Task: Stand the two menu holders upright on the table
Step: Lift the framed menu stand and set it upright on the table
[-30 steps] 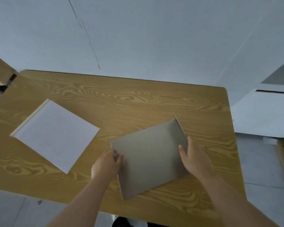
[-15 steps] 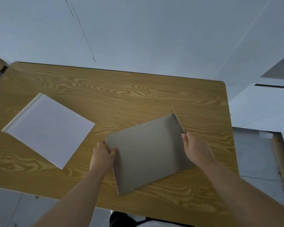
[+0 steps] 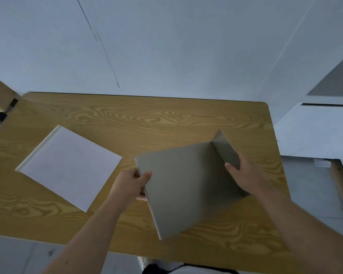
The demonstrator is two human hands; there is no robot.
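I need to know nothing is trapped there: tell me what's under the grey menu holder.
Under the grey menu holder, only the left hand's fingers show, curled beneath its left edge over the wooden table. Its large panel covers the rest, so anything there is hidden.

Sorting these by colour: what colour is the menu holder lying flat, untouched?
White menu holder, seen in the head view.
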